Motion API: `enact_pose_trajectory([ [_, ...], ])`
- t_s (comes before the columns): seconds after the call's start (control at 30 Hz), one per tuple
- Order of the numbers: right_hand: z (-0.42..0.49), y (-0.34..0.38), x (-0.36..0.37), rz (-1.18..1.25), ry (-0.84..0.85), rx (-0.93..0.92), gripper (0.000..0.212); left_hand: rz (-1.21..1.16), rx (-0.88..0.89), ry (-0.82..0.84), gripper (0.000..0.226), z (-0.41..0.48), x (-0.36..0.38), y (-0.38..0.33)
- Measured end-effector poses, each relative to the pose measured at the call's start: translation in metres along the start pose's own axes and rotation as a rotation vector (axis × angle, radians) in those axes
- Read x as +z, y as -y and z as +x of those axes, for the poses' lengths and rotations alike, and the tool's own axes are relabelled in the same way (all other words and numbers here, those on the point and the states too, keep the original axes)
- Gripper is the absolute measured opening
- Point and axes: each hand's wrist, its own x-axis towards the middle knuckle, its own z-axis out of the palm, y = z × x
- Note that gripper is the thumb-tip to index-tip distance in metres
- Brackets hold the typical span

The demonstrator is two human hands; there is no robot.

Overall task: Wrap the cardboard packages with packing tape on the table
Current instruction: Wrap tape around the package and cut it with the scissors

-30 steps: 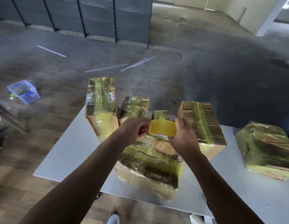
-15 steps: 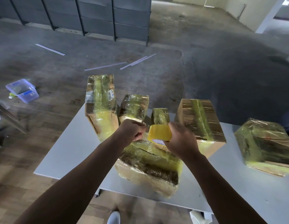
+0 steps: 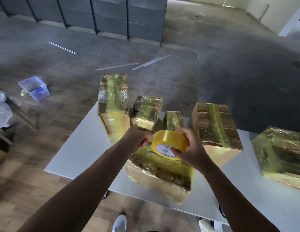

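White table, near side: over the nearest package the right hand grips the tape roll steady so the left hand, seemingly pinching its free end, can peel.

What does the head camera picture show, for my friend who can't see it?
Two hands hold a yellow tape roll over a wrapped box on a white table: the right hand grips it, the left hand pinches its edge. Five more wrapped boxes stand behind and to the right.
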Motion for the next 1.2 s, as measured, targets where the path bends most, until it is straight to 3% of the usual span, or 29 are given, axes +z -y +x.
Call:
enact_pose_trajectory([
  [0.13, 0.004, 0.005, -0.004, -0.193, 0.051, -0.144, 0.052, 0.095, 0.026, -0.091, 0.009, 0.006, -0.015, -0.002],
  [0.3, 0.013, 0.015, -0.009, -0.443, 0.172, -0.152, 0.059, 0.120, 0.094, -0.114, 0.007, 0.009, -0.037, -0.010],
  [0.37, 0.012, 0.014, -0.006, -0.433, 0.200, -0.126, 0.064, 0.078, 0.087, -0.102, 0.009, 0.011, -0.041, -0.010],
  [0.5, 0.002, 0.000, 0.003, -0.073, 0.124, 0.012, 0.061, -0.005, 0.044, -0.010, 0.014, 0.014, -0.047, -0.006],
  [0.57, -0.002, -0.005, 0.008, -0.036, 0.094, 0.033, 0.060, 0.051, 0.081, 0.005, 0.018, 0.016, -0.048, -0.004],
  [0.73, 0.008, 0.010, -0.006, -0.266, 0.120, -0.176, 0.049, 0.102, 0.096, -0.055, 0.015, 0.020, -0.052, 0.005],
  [0.93, 0.023, 0.036, -0.015, -0.728, 0.260, -0.137, 0.053, 0.079, 0.092, -0.103, 0.014, 0.032, -0.074, 0.008],
  [1.07, 0.025, 0.042, -0.004, -0.654, 0.318, -0.071, 0.056, 0.005, -0.012, -0.082, 0.018, 0.043, -0.089, 0.014],
  [1.2, 0.028, 0.040, 0.002, -0.595, 0.345, -0.043, 0.044, -0.079, -0.136, -0.043, 0.020, 0.052, -0.097, 0.026],
])
